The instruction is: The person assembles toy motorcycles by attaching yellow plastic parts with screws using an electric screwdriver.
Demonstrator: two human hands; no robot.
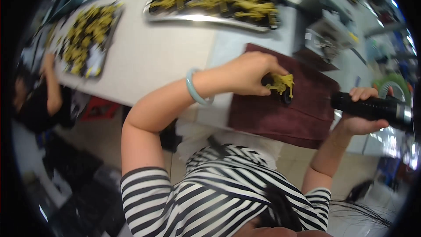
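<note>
My left hand [252, 72], with a pale blue-green bangle [191, 87] on its wrist, pinches a small yellow toy motorcycle [283, 82] with black wheels. The toy is held over a dark maroon cloth pad [280, 120] at the table's near edge. To the right, the fingers of my right hand [357, 125] wrap round a black, cylinder-shaped electric screwdriver [372, 109]. Its narrower end points left, toward the toy, and stays apart from it. My left fingers partly cover the motorcycle's rear.
A metal tray [197, 18] of yellow-and-black toys lies at the back. Another filled tray [109, 39] is at the left, near a person's arm [53, 83]. Beyond the pad stands a grey box [313, 39] with small parts. A green tape roll [392, 82] is far right.
</note>
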